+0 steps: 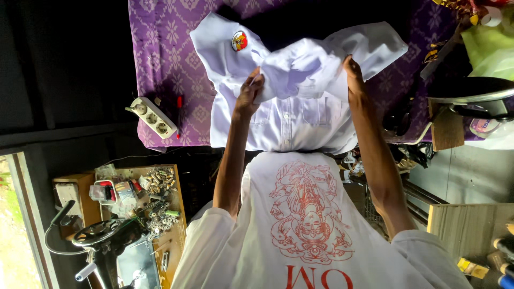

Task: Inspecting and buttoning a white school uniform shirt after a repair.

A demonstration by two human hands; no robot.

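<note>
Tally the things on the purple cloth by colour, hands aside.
White: 2, the shirt held by the left hand and right hand, and the power strip
Red: 1, the pen
Total: 3

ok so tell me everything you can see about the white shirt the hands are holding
The white shirt is a collared button-up of thin woven cloth, lying on a purple patterned cloth. A round red and yellow badge sits on one sleeve, and two chest pockets flank the button placket. Its upper part is bunched and lifted, gripped by the left hand and the right hand; the lower part lies flat, its edge hanging off the near side.
</note>
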